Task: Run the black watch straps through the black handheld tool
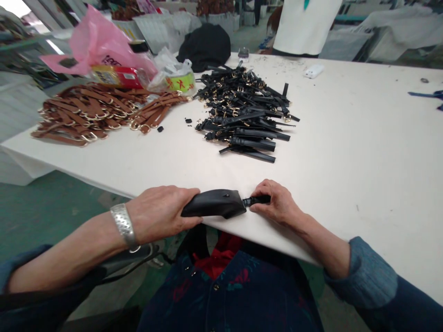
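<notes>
My left hand (169,207), a silver bracelet at its wrist, is wrapped around the back end of a black hair clipper (216,203). The clipper points right over the table's front edge. Its blade end meets, or nearly meets, a short black strap (258,200); actual contact is hard to make out. Thumb and fingers of my right hand (277,200) pinch that strap, and its far end is partly covered by them. Beyond both hands lies a pile of black straps (245,110) with gold-coloured buckles.
Brown straps (86,110) with buckles are heaped at the left. Behind them stand a pink plastic bag (100,41), a red-lidded jar and a yellow-green tape roll (182,83). A black cap (206,46) and a white object (314,71) lie farther back on the white table (346,152).
</notes>
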Available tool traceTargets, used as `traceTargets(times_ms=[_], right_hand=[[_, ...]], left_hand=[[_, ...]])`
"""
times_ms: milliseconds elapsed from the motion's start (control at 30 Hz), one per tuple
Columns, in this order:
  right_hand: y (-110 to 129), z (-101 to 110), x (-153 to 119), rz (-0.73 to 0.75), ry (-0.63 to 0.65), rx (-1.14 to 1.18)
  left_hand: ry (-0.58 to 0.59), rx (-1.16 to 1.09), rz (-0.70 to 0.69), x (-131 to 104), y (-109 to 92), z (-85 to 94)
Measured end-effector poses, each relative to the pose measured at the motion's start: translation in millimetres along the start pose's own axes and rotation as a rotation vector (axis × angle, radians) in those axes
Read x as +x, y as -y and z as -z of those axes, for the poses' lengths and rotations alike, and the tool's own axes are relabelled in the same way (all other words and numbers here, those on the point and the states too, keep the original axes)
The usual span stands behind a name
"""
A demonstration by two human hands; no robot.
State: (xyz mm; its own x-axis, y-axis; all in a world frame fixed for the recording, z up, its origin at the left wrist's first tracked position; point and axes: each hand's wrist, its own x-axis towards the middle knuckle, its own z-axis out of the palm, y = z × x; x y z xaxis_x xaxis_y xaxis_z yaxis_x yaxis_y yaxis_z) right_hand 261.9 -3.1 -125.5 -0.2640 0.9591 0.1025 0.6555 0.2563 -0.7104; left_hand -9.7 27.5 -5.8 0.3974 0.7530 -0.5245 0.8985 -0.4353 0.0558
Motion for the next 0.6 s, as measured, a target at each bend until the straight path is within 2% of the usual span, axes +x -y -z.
traceTargets(times_ms=[100,233,400,600], right_hand=[[0.9,0.2,-0.3,0.009,-0.002,-0.006],[-0.1,0.4,-0.2,0.025,-0.002,-0.015],[-1.5,0.4,-0.2,0.05,-0.004,-0.026],[-0.1,-0.4,-0.3,0.048,-0.014,-0.018]], left_hand=[[-0.046,0.008,-0.014,7.6,-10.5,-0.9],[-0.102,-0.09,-0.05,18.3,-13.4,-5.4],[-0.108,-0.165,-0.018,17.7,-0.5,-10.3],[-0.062,-0.087,0.069,-6.1,18.7,-13.9]])
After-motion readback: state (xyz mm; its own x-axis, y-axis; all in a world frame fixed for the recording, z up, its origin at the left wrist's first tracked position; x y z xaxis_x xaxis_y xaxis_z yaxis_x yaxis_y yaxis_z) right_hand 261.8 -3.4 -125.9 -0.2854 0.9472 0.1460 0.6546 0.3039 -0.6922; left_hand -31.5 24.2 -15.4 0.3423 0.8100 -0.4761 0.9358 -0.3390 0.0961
